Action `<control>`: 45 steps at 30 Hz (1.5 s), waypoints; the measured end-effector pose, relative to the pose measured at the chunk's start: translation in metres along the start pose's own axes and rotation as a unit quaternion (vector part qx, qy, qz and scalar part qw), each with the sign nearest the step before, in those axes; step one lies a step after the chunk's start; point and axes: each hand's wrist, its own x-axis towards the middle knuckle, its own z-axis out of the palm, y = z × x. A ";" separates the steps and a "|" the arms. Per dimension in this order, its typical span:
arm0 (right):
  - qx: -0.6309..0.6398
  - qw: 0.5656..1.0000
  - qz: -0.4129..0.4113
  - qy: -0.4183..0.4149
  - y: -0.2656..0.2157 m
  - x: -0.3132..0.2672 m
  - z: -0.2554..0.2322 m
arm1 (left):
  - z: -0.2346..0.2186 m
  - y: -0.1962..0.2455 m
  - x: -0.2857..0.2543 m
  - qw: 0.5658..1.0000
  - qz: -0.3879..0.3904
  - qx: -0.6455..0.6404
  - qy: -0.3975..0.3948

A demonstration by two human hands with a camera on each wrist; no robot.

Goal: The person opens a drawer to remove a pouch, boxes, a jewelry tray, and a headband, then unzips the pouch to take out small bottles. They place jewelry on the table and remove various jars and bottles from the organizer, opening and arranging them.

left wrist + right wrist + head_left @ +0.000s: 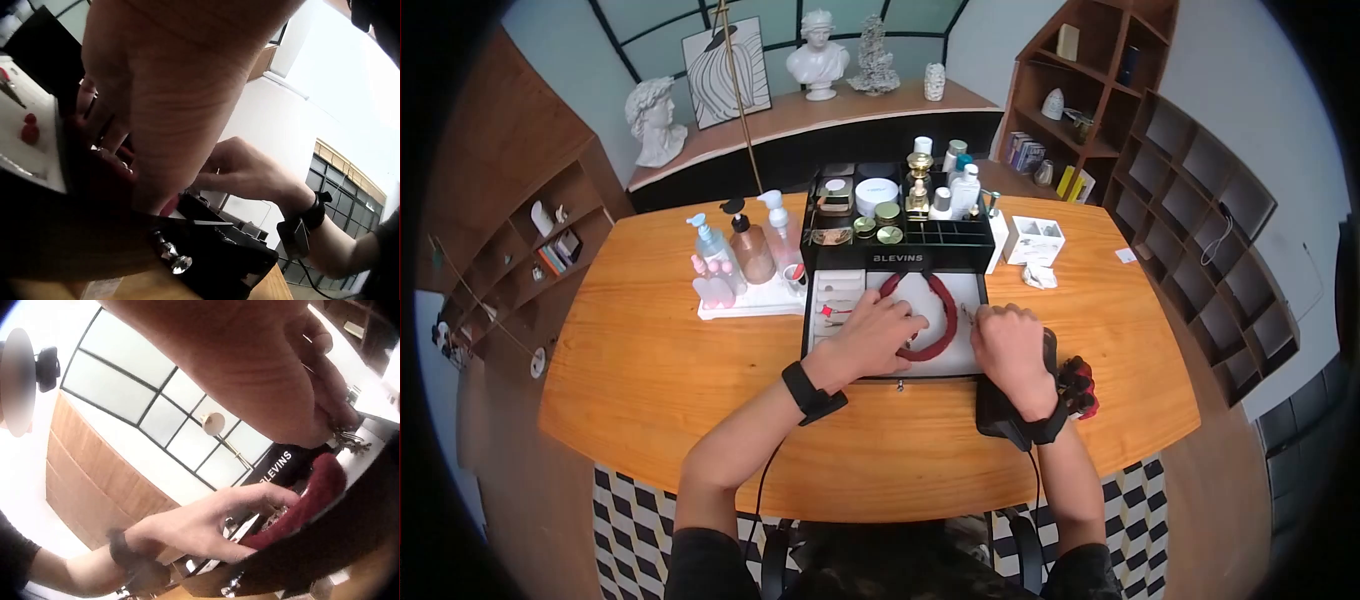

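Observation:
A black organizer (898, 259) has its shallow drawer (840, 278) pulled out, with a dark red padded ring (950, 312) inside. My left hand (865, 335) reaches over the ring's left side, fingers loosely bent; in the right wrist view, this hand (200, 525) has its thumb and fingers spread beside the ring (306, 509) and a silvery piece (275, 519). At the drawer's right side, my right hand (1010, 355) is curled; seen from its wrist, the fingers (334, 400) pinch a small silver ornament (353, 442). Its exact shape is partly hidden.
Pump bottles (752, 250) stand on a white tray (745, 308) to the left. Bottles and jars (877, 196) fill the organizer's top. Right of it are a white box (1035, 240) and crumpled tissue (1040, 275). A black case (1000, 405) and dark red object (1078, 388) lie by my right wrist.

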 end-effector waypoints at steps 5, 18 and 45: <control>0.064 0.994 0.060 0.062 0.002 -0.002 -0.025 | 0.017 0.003 0.002 0.997 0.031 0.064 -0.009; 0.435 0.822 0.288 0.227 -0.003 -0.101 -0.077 | -0.060 0.034 -0.018 0.991 0.057 -0.119 0.034; 0.187 0.982 -0.033 0.012 -0.095 -0.137 0.014 | 0.074 0.117 -0.149 0.999 0.028 0.000 -0.028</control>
